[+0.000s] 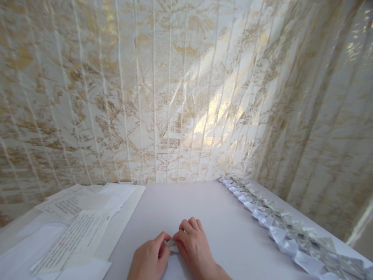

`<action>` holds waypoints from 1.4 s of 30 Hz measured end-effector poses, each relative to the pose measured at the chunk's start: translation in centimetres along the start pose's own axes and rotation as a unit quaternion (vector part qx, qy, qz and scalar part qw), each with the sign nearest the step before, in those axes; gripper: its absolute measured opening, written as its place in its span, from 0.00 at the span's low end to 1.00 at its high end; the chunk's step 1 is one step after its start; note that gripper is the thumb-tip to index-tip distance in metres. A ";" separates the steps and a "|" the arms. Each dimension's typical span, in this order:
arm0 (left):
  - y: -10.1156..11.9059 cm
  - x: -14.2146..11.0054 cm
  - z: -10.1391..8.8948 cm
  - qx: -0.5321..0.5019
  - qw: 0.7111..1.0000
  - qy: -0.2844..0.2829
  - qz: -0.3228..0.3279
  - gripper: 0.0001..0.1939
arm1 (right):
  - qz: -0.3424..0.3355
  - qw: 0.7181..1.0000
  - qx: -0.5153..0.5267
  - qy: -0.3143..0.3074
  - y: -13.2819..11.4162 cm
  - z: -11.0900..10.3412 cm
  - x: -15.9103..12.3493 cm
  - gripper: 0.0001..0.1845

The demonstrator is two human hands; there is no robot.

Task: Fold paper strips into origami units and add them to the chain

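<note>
Close to the table's front edge, a small greyish piece of folded paper [173, 245] sits between my two hands. My left hand [151, 254] pinches its left side with thumb and index finger. From the other side my right hand [194, 243] grips it, fingers curled over its top and right. Much of the paper is hidden behind the fingers, so its full shape cannot be made out. Both hands are low over the white table [175, 206].
Loose sheets lie overlapping at the left, including a printed page [72, 241] and plain white paper [118, 191]. Along the right edge run a row of white folded paper pieces [278, 235] and greyish ones [298, 229]. A gold-patterned curtain [163, 97] hangs behind the table.
</note>
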State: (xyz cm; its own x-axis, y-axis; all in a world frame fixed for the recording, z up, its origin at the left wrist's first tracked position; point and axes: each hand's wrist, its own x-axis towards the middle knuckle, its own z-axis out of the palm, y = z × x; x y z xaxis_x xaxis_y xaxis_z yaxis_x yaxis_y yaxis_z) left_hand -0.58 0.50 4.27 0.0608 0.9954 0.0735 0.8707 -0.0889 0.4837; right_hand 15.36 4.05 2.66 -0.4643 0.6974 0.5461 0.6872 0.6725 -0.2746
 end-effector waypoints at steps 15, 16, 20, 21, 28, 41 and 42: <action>-1.3 0.2 0.6 -0.035 0.999 0.003 0.017 0.16 | 0.145 0.978 0.149 -0.015 1.1 0.3 -0.9 0.19; -1.3 0.2 0.6 -0.031 0.999 0.001 0.021 0.17 | 0.142 0.979 0.142 -0.015 1.0 0.3 -0.9 0.19; -1.3 0.1 0.8 -0.017 1.000 -0.008 0.024 0.18 | 0.118 0.986 0.118 -0.004 0.9 0.3 -0.9 0.19; -1.2 0.0 0.8 -0.013 1.000 -0.008 0.023 0.18 | 0.110 0.988 0.113 0.001 0.9 0.3 -0.9 0.19; -0.9 -0.2 0.7 -0.010 1.000 0.012 0.017 0.12 | 0.036 0.998 0.041 0.022 0.6 0.1 -1.0 0.19; -0.9 -0.3 0.5 -0.040 0.999 0.000 -0.003 0.16 | 0.025 0.999 0.012 -0.018 -0.5 -1.0 -0.7 0.19; -1.0 -0.2 0.5 -0.039 0.999 0.002 -0.003 0.16 | 0.038 0.999 0.018 -0.030 -0.6 -1.1 -0.7 0.19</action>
State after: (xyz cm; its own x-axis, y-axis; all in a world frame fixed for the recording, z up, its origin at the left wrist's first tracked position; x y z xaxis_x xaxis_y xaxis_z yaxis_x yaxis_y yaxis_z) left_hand -1.18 0.39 3.30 0.0537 0.9958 0.0745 0.8306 -0.0859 0.5502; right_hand 15.87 2.87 3.27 -0.4437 0.7600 0.4749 0.7018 0.6242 -0.3432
